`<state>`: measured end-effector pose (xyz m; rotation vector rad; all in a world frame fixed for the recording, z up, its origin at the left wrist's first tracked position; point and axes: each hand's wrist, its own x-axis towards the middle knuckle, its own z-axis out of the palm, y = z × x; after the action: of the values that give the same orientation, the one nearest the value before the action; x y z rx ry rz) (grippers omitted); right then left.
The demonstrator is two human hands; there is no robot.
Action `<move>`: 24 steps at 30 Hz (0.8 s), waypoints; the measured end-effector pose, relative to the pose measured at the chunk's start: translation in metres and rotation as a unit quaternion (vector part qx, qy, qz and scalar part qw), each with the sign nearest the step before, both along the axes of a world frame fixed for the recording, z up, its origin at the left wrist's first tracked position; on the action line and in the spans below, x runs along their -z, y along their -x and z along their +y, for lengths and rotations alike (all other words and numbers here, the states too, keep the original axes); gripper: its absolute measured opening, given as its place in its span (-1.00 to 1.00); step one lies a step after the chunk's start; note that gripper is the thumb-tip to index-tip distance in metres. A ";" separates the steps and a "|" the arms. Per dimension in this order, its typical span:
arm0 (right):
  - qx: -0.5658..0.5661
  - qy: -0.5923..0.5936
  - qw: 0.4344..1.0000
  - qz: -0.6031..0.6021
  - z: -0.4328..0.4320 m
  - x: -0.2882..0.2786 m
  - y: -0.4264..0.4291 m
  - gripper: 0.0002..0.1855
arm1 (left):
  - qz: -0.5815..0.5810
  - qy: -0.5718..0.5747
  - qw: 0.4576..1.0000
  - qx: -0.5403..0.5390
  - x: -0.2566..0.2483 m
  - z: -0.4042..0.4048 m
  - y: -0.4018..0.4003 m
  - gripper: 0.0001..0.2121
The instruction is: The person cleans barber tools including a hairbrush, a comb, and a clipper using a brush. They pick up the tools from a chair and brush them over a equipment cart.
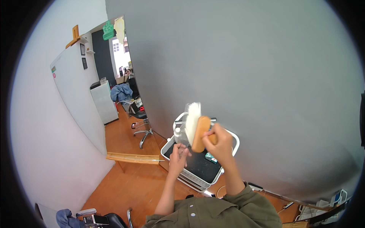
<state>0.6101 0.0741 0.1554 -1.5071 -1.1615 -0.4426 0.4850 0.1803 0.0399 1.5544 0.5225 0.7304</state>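
Note:
My right hand (219, 144) grips a wide brush by its wooden handle (201, 134). Its soft white bristles (194, 118) point up and to the left, above a white utility trolley (236, 144). Just below the bristles, my left hand (179, 159) is raised over the trolley's near left side, fingers loosely curled and apart, with nothing visible in them. A white-capped bottle (177, 132) stands at the trolley's back left, partly behind the brush. On the black tray surface (199, 169) lies a small green and white box (211, 157), partly hidden by my right wrist.
A tall mirror (77, 94) leans at the left, reflecting a chair and a cabinet. A narrow wooden ledge (132, 158) juts out at its foot. Behind the trolley rises a grey wall (228, 71). At bottom left, a black chair (117, 221) stands near blue denim cloth (67, 218).

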 end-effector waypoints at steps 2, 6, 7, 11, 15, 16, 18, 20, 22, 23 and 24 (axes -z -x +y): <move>-0.023 0.058 0.997 0.047 -0.001 0.008 0.006 -0.86 | 0.013 -0.059 0.998 -0.027 0.002 0.000 -0.002 -0.80; -0.052 0.028 0.990 0.132 -0.008 0.000 0.010 -0.84 | 0.018 -0.151 0.985 -0.083 0.018 0.007 -0.001 -0.81; -0.035 -0.032 0.987 0.153 -0.010 -0.005 0.008 -0.84 | 0.078 -0.060 0.993 -0.060 0.017 0.007 0.001 -0.80; 0.060 -0.043 0.994 0.082 0.000 -0.002 -0.011 -0.84 | 0.028 -0.059 0.997 -0.028 0.012 -0.004 -0.012 -0.78; -0.013 0.097 0.994 0.048 0.001 0.022 0.009 -0.83 | 0.067 -0.253 0.961 -0.092 0.019 0.005 -0.001 -0.74; -0.052 0.161 0.982 0.083 -0.004 0.025 0.011 -0.82 | 0.085 -0.211 0.971 -0.072 0.018 0.008 0.004 -0.72; -0.073 0.103 0.987 0.102 -0.005 0.022 0.009 -0.83 | 0.071 -0.173 0.980 -0.069 0.014 0.012 0.001 -0.72; -0.059 0.003 0.991 0.121 -0.006 0.015 0.009 -0.83 | 0.060 -0.164 0.982 -0.070 0.016 0.012 0.003 -0.76; -0.013 -0.075 0.987 0.139 -0.002 0.006 0.007 -0.84 | 0.057 -0.136 0.987 -0.061 0.019 0.008 0.001 -0.79; 0.015 -0.086 0.988 0.130 0.000 0.004 0.005 -0.84 | 0.051 -0.111 0.991 -0.052 0.020 0.005 -0.001 -0.80; 0.018 -0.082 0.988 0.132 0.004 0.006 0.002 -0.84 | -0.001 -0.113 0.992 -0.053 0.021 0.000 -0.004 -0.81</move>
<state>0.6082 0.0783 0.1491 -1.3967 -0.8710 -0.3421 0.4890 0.1805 0.0193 1.7467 0.5386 0.8970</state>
